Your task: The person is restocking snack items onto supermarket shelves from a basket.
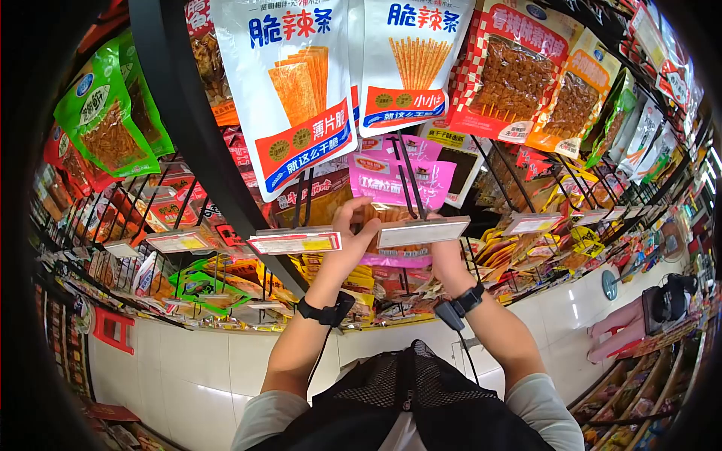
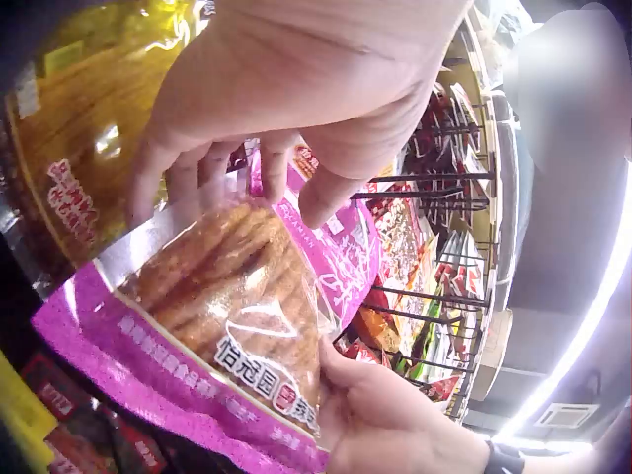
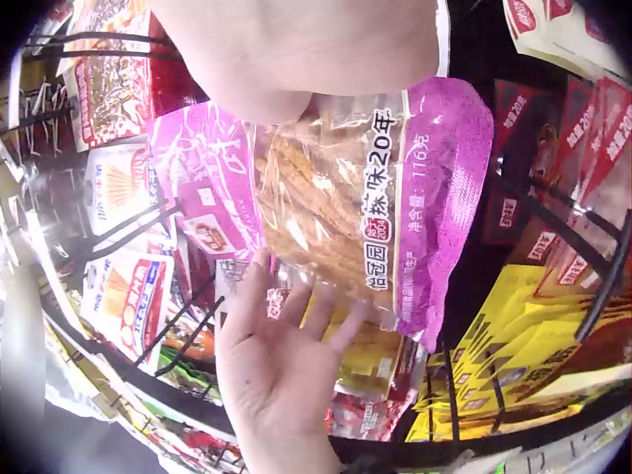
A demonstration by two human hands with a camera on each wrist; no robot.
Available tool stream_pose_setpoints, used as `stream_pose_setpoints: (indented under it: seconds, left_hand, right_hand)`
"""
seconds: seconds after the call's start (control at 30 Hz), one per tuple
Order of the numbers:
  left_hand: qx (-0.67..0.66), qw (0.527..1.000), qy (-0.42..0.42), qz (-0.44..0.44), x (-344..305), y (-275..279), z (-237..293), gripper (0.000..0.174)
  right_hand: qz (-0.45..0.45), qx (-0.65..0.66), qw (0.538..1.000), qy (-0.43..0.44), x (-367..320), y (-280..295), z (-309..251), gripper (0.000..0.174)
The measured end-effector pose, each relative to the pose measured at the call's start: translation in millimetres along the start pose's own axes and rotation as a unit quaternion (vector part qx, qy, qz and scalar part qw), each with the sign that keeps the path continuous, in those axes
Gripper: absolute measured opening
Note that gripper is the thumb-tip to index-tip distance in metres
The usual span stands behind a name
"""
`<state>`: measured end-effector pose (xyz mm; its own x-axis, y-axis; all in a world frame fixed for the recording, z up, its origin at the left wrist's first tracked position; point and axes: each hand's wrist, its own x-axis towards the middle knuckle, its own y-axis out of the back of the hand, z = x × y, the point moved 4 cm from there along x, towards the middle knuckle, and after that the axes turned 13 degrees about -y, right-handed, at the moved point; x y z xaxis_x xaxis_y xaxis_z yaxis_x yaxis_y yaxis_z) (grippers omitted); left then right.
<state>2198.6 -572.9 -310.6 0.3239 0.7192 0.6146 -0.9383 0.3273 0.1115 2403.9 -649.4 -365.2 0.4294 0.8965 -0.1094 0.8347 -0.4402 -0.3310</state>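
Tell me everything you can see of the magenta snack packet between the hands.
The magenta snack packet is a glossy plastic pouch with a clear window showing brownish sticks, and white print on its magenta border. It is held up, tilted, in front of the hanging snack racks. The right hand grips one edge, thumb on the front. The left hand lays straight fingers against it. In the head view a price tag hides part of it.

Head view faces rack [image 1: 186, 113]; both wrist views close, share pink packet [image 2: 227, 306].
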Motion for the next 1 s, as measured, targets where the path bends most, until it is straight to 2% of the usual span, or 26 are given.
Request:
stream_pose_setpoints:
  seconds: [0.07,0.17,0.3,0.4,0.47,0.5,0.53,0.57,0.63,0.67,0.73,0.8,0.83,1.0]
  left_hand:
    - [-0.016,1.000,0.024,-0.006,0,0,-11,0.044]
    - [-0.061,0.997,0.048,0.008,2,0,-11,0.043]
    - [-0.059,0.998,0.024,0.002,-1,4,-21,0.042]
    - [-0.064,0.998,-0.022,-0.008,-6,2,6,0.037]
    - [-0.027,0.998,-0.058,-0.017,-11,4,-9,0.037]
    - [-0.031,0.999,-0.038,-0.010,-14,5,-8,0.036]
    - [-0.051,0.999,-0.002,-0.007,-16,4,-8,0.035]
    - [-0.068,0.997,0.034,-0.004,-18,3,-10,0.034]
    - [-0.019,1.000,-0.010,-0.017,-21,6,-21,0.030]
    - [-0.044,0.999,0.027,-0.001,-26,5,-25,0.026]
    - [-0.037,0.998,0.049,0.005,-32,3,-24,0.033]
    - [-0.024,0.998,0.054,0.001,-37,1,-28,0.042]
    - [0.000,0.998,0.068,-0.019,-38,1,-28,0.040]
    - [-0.012,0.997,0.079,0.011,-44,-7,-20,0.037]
  right_hand:
    - [0.007,-0.013,0.999,0.035,15,-3,-1,0.023]
    - [-0.003,-0.040,0.999,0.016,21,-7,-5,0.029]
    - [0.014,-0.055,0.997,0.046,17,-11,-6,0.030]
    - [0.019,-0.111,0.984,0.139,1,-13,-14,0.023]
    - [0.029,-0.188,0.966,0.177,-2,-1,-15,0.021]
    - [0.032,-0.243,0.953,0.181,2,6,-10,0.021]
    - [0.023,-0.234,0.947,0.219,0,6,-10,0.019]
    - [0.007,-0.215,0.953,0.213,-1,7,-7,0.018]
    - [-0.005,-0.198,0.959,0.203,-1,11,-5,0.015]
    - [-0.006,-0.215,0.959,0.182,-4,16,-4,0.014]
    - [-0.009,-0.233,0.960,0.152,-11,21,-5,0.012]
    - [0.004,-0.244,0.955,0.168,-15,25,-5,0.012]
    - [0.016,-0.260,0.950,0.171,-17,28,-6,0.012]
    - [0.028,-0.308,0.939,0.147,-35,35,-20,0.010]
